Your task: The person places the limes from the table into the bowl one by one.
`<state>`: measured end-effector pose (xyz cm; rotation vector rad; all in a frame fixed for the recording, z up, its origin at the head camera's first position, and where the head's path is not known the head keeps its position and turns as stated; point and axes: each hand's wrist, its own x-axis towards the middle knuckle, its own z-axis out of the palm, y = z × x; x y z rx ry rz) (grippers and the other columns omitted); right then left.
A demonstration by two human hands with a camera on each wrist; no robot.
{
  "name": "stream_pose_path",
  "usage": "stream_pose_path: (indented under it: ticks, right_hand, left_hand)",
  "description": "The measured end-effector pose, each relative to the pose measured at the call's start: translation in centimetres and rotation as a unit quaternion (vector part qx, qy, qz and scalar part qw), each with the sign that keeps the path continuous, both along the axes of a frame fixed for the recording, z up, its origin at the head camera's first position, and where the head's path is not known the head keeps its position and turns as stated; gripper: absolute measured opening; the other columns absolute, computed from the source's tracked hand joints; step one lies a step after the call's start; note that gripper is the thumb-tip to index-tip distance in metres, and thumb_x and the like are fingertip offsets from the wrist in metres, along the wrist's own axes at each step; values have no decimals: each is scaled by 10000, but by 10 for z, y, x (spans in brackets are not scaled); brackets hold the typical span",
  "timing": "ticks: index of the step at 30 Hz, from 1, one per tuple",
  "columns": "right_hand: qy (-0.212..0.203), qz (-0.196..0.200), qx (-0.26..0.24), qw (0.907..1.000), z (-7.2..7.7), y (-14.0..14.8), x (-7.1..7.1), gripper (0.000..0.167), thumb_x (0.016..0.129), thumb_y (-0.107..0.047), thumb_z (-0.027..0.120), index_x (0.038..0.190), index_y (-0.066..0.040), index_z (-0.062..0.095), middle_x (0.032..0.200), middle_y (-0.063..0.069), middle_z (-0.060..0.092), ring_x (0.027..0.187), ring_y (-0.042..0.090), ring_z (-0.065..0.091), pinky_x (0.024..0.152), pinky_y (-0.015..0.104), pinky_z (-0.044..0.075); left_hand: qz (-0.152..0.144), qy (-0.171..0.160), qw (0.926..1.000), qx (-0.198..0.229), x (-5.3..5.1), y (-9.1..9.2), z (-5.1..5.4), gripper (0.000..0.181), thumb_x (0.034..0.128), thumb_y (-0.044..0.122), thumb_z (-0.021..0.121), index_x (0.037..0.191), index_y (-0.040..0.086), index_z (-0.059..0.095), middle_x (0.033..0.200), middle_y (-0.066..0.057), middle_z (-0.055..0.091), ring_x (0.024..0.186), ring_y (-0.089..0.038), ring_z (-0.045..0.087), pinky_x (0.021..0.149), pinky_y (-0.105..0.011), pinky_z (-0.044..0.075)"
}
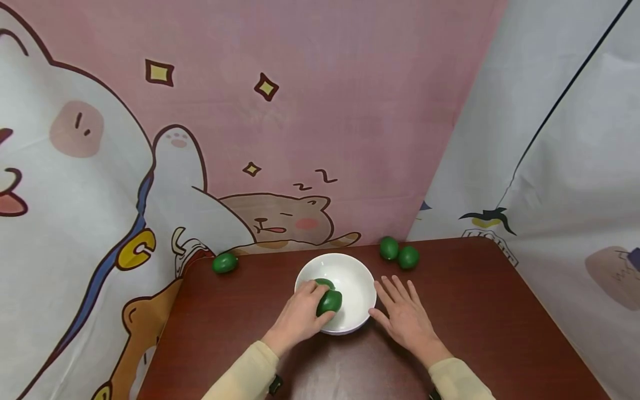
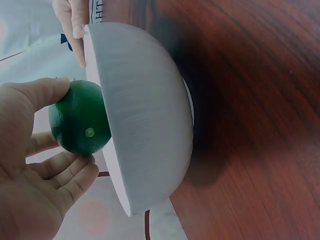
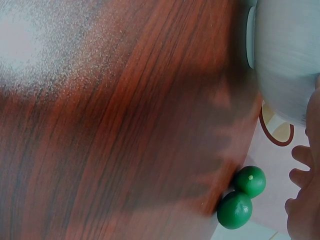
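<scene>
A white bowl [image 1: 357, 300] stands on the table, its outer side [image 2: 145, 120] large in the left wrist view. My left hand [image 1: 299, 314] holds a green lime [image 1: 329, 302] between thumb and fingers at the bowl's left rim; the left wrist view shows this lime [image 2: 80, 117] partly past the rim. Behind it, a second green lime [image 1: 325, 283] shows in the bowl, partly hidden by the fingers. My right hand [image 1: 407, 319] has its fingers spread at the bowl's right rim, the thumb touching or very near it.
Two limes, one [image 1: 389, 248] beside another [image 1: 408, 258], lie at the table's back edge, right of the bowl. Another lime [image 1: 225, 263] sits at the back left corner. A printed cloth [image 1: 350, 111] hangs behind the brown table [image 1: 480, 311].
</scene>
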<state>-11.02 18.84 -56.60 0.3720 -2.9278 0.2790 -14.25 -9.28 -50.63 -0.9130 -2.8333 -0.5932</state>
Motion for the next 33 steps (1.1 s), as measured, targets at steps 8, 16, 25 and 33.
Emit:
stream_pose_path:
  ticks: [8, 16, 25, 33]
  right_hand:
    - [20, -16, 17, 10000, -2, 1, 0, 719, 997, -565, 587, 1556, -126, 481, 1602, 146, 441, 1522, 374, 326, 1239, 605, 156]
    - [11, -29, 3, 10000, -2, 0, 0, 723, 992, -563, 595, 1560, -132, 476, 1597, 152, 447, 1518, 378, 334, 1242, 604, 149]
    - [6, -27, -10, 10000, 0, 0, 0, 725, 993, -564, 594, 1564, -134, 471, 1594, 153, 450, 1511, 380, 347, 1240, 607, 153]
    - [-50, -54, 11, 10000, 0, -1, 0, 728, 995, -566, 590, 1568, -135, 464, 1601, 150, 442, 1512, 378, 344, 1244, 603, 147]
  left_hand:
    - [-111, -35, 9999, -55, 3, 5, -2, 485, 867, 399, 828, 1227, 103, 693, 1139, -44, 648, 1041, -202, 610, 871, -354, 573]
    - [-183, -119, 9997, -74, 4, 9, -5, 499, 848, 392, 833, 1228, 97, 701, 1154, -49, 653, 1040, -203, 618, 863, -341, 575]
    - [-289, -198, 9993, -131, 5, 12, -9, 448, 822, 401, 836, 1152, 120, 724, 1057, -17, 626, 913, -151, 603, 805, -286, 559]
    - [-329, -231, 9989, -254, 3, 14, -12, 439, 828, 406, 826, 1147, 116, 741, 1050, -21, 627, 900, -146, 601, 800, -281, 555]
